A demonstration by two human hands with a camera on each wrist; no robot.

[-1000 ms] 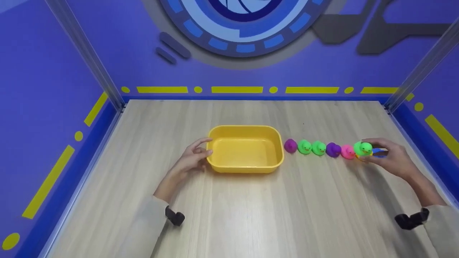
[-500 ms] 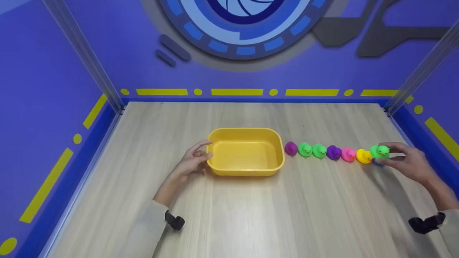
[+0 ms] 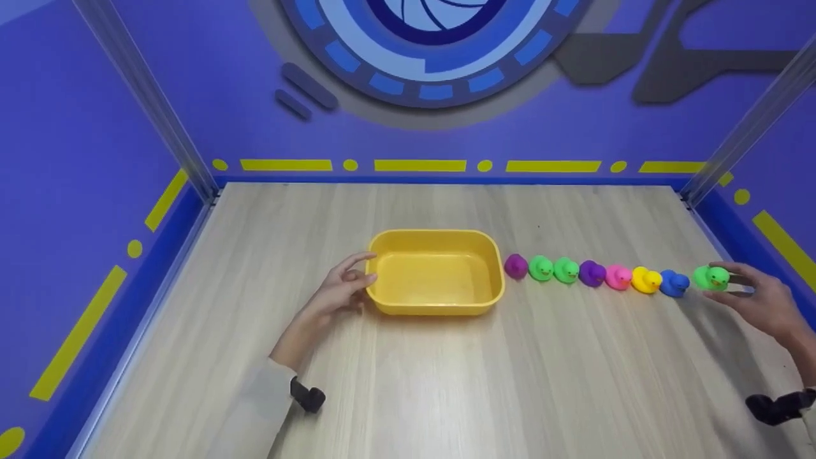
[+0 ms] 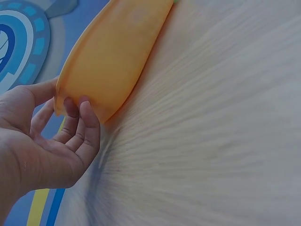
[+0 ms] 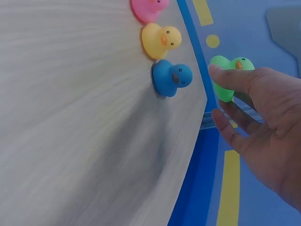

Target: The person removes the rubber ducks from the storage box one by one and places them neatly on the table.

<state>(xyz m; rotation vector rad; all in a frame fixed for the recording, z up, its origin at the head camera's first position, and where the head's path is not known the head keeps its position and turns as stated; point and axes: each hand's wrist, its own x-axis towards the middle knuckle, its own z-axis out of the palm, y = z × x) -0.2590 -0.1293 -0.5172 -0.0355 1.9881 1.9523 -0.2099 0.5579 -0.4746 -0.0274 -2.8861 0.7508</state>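
Observation:
My right hand [image 3: 765, 303] pinches a green rubber duck [image 3: 709, 278] between thumb and fingers, just off the right end of a row of ducks. In the right wrist view the green duck [image 5: 227, 75] is held above the table, apart from the blue duck [image 5: 171, 77]. My left hand [image 3: 335, 287] grips the left end of a yellow plastic bin [image 3: 437, 308], with thumb and index finger at its rim. The left wrist view has the fingers bent against the wall of the bin [image 4: 110, 56].
From the bin's right side runs a row: a magenta duck [image 3: 516, 266], two green ducks [image 3: 541, 268], a purple duck [image 3: 592, 273], a pink duck [image 3: 618, 277], a yellow duck [image 3: 646, 280] and the blue duck [image 3: 674, 283]. Blue panels [image 3: 446, 140] wall in the wooden table [image 3: 414, 376].
My right hand has carried the green duck rightward, from above the yellow duck past the blue one, which now shows fully. The left hand stays on the bin.

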